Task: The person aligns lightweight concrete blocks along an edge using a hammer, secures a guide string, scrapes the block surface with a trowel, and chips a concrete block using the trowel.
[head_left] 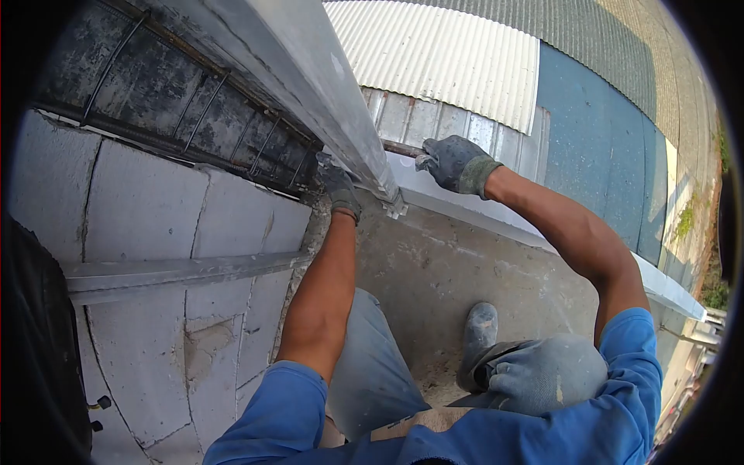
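My right hand (457, 164), in a dirty dark glove with a green cuff, is closed round the end of a thin rusty rod (403, 148). The rod runs left from the fist to a grey metal beam (318, 85) that slants down from the top. On the other side of that beam is my left hand (338, 186), gloved alike, its fingers curled in close to the beam and the steel rebar (267, 146). What those fingers hold is hidden. The beam's lower end (395, 205) has rough, mortar-like edges.
A light block wall (147, 201) stands at left, crossed by a metal bar (186, 273). Under me is a concrete floor (418, 263) with my boot (481, 325) on it. A pale ledge (496, 221) edges the drop to corrugated roofs (457, 58) below.
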